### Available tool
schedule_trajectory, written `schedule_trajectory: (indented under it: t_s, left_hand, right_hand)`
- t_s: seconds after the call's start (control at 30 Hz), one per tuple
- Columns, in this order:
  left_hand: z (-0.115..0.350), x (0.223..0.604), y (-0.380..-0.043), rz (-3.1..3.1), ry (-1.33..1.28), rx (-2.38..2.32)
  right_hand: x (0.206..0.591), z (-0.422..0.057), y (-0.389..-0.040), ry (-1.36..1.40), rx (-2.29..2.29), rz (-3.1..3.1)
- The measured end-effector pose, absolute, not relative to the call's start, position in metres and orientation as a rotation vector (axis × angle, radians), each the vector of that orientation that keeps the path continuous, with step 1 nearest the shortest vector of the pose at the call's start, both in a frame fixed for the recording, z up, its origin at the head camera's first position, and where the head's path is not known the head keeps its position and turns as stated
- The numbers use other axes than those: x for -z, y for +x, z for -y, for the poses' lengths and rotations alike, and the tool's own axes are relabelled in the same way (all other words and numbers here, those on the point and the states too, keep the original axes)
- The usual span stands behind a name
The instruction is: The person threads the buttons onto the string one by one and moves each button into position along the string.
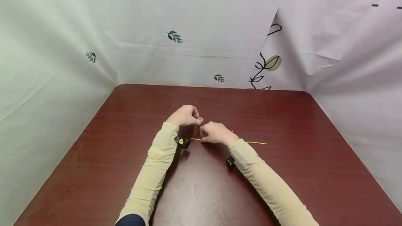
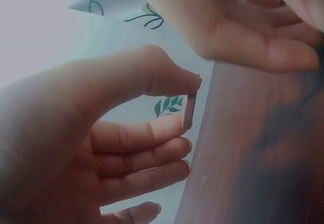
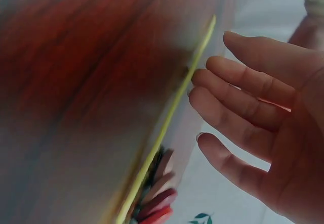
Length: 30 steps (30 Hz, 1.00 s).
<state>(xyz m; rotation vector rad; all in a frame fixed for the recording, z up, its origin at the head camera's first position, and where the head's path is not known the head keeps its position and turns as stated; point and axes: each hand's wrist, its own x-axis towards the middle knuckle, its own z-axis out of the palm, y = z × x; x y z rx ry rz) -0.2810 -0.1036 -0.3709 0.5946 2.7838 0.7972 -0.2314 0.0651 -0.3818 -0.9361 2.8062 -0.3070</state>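
My left hand (image 1: 186,115) pinches a small, thin, flat pinkish piece (image 2: 189,112) between thumb and index finger, held up off the table. Seen edge-on in the left wrist view, it looks like a slim disc. Close beside it, my right hand (image 1: 216,133) hovers with relaxed fingers and nothing between them in the right wrist view. A yellow string (image 3: 172,107) runs past the right fingertips; the head view has it lying across the table, partly hidden under the right hand and wrist. Several small flat pieces (image 3: 158,204), red, pink and dark, lean together alongside the string.
The reddish-brown wooden table (image 1: 282,114) has rounded far corners. White curtains (image 1: 141,16) with leaf prints enclose it at the back and sides. A small red item (image 1: 233,129) lies just beyond the right wrist. Each wrist wears a black camera (image 1: 230,162).
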Motion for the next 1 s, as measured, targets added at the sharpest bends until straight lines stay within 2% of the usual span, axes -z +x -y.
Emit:
schedule_trajectory:
  t_s: [0.53,1.0]
  left_hand:
    - [0.106,0.368,-0.277,-2.807,0.598,-0.820]
    - [0.103,0.364,-0.276,-2.798,0.660,-0.922]
  right_hand:
    - [0.383,-0.048,-0.230,-0.988,0.187,-2.746]
    - [0.375,-0.094,-0.230,-0.959,0.636,-2.761]
